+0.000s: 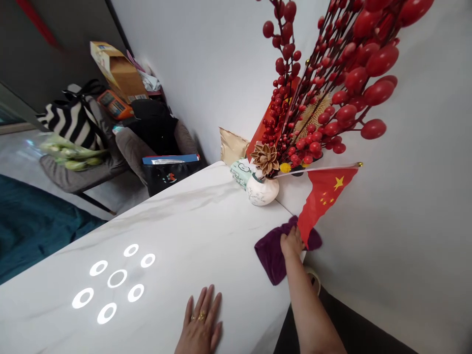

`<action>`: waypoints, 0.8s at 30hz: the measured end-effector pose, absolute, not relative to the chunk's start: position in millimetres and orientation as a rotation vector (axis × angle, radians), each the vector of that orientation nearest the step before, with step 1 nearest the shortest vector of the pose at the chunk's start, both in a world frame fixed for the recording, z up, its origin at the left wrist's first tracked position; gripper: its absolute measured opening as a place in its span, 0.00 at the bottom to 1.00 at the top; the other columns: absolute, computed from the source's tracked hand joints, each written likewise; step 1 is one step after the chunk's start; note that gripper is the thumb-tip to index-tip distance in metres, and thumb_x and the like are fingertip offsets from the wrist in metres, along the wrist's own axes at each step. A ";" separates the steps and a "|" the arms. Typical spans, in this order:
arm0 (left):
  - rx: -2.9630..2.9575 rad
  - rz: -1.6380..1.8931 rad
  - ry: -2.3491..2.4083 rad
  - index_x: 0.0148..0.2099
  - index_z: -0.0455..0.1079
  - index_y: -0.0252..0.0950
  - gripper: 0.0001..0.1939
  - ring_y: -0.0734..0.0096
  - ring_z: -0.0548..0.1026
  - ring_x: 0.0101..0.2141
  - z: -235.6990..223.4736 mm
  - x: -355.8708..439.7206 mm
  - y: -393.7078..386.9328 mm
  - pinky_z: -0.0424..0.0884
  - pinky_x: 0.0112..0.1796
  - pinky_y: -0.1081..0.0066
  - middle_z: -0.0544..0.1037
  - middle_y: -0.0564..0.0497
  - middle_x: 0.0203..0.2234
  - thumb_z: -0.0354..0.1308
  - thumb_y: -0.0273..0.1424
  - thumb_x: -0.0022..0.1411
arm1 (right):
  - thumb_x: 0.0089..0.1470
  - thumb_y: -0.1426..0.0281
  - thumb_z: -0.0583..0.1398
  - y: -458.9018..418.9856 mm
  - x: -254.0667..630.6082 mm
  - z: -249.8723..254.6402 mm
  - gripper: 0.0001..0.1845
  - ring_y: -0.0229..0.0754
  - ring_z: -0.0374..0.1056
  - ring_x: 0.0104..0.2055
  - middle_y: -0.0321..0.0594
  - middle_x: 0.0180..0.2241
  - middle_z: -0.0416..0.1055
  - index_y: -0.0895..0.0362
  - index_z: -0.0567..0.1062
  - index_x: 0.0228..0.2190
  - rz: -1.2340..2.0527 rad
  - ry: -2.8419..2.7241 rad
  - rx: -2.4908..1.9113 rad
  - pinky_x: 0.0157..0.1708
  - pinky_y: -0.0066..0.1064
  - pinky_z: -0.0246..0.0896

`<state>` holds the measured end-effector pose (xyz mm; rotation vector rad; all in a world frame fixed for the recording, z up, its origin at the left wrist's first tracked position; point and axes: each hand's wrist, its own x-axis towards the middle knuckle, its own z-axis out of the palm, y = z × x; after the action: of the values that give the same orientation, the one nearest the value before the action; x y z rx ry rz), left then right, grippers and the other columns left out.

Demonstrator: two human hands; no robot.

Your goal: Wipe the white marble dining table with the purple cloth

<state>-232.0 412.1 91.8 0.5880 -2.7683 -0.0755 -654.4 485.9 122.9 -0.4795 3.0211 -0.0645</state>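
My right hand (291,244) presses down on a purple cloth (271,255) at the far right edge of a white marble table (177,231), next to the wall. Its fingers are curled over the cloth. My left hand (201,324) lies flat on the table near the front edge, fingers stretched out, a gold ring on one finger, holding nothing. Just beyond the cloth stands a small white vase (262,191) with red berry branches (332,73) and a dried flower. A small red flag (324,194) on a stick hangs over the cloth.
A green tissue pack (241,172) and a gold cushion (232,145) sit behind the vase. Beyond the table stand grey chairs (110,157) with a striped bag, a black bag and cardboard boxes (118,69). Lamp reflections (114,278) shine on the tabletop.
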 end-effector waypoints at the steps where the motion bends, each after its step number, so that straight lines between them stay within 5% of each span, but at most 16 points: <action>1: 0.587 -0.073 -2.769 0.79 0.43 0.36 0.44 0.53 0.41 0.76 92.4 -232.2 411.7 0.34 0.73 0.45 0.59 0.39 0.74 0.55 0.32 0.66 | 0.64 0.68 0.48 466.4 -652.3 122.9 0.38 0.67 0.44 0.75 0.63 0.74 0.49 0.68 0.57 0.72 -0.075 2.996 -0.516 0.66 0.68 0.50; 8: 0.574 -0.049 -2.803 0.79 0.44 0.36 0.45 0.53 0.42 0.76 95.7 -231.6 411.0 0.34 0.73 0.45 0.59 0.39 0.73 0.56 0.33 0.65 | 0.60 0.71 0.53 373.7 -674.7 130.3 0.39 0.59 0.39 0.78 0.54 0.75 0.50 0.64 0.59 0.72 -0.118 2.735 -1.074 0.72 0.62 0.40; 14: 0.559 -0.056 -2.814 0.79 0.44 0.36 0.45 0.53 0.41 0.76 95.2 -232.6 411.7 0.34 0.73 0.46 0.57 0.39 0.74 0.57 0.33 0.65 | 0.60 0.70 0.55 397.1 -704.3 140.0 0.39 0.52 0.41 0.77 0.47 0.75 0.52 0.60 0.60 0.71 -0.111 2.597 -1.322 0.74 0.50 0.39; 19: 0.576 -0.093 -2.800 0.80 0.42 0.38 0.44 0.54 0.42 0.76 91.7 -231.8 412.3 0.34 0.73 0.47 0.53 0.41 0.76 0.55 0.34 0.67 | 0.62 0.68 0.55 489.4 -702.3 145.3 0.38 0.57 0.47 0.75 0.54 0.73 0.55 0.65 0.62 0.70 -0.038 2.752 -1.131 0.72 0.50 0.46; 24: 0.580 -0.136 -2.783 0.80 0.42 0.38 0.42 0.49 0.52 0.74 81.9 -230.0 413.8 0.36 0.72 0.45 0.55 0.40 0.75 0.54 0.36 0.69 | 0.63 0.65 0.54 555.1 -661.0 144.1 0.37 0.65 0.52 0.71 0.59 0.72 0.56 0.68 0.63 0.69 0.017 3.005 -0.665 0.65 0.54 0.56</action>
<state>-230.0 413.8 81.9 0.5796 -2.7832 -0.1357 -661.0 555.1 144.1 -0.6652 3.0053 0.0166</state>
